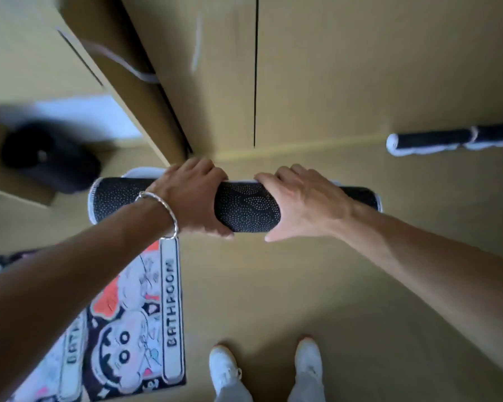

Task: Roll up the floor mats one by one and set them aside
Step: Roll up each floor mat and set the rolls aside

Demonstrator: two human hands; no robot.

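A rolled-up mat, black with small pale dots on its backing and a white edge, lies crosswise in front of me in the head view. My left hand, with a silver bangle on the wrist, grips the roll left of its middle. My right hand grips it right of the middle, fingers over the top and thumb underneath. A flat mat with cartoon figures and the word BATHROOM lies on the floor at the lower left, partly hidden by my left arm. Another rolled mat lies against the cabinet base at the right.
Tan cabinet doors rise straight ahead, with a side panel slanting left. A dark blurred object sits at the left. My feet in white shoes stand on the tan floor below the roll.
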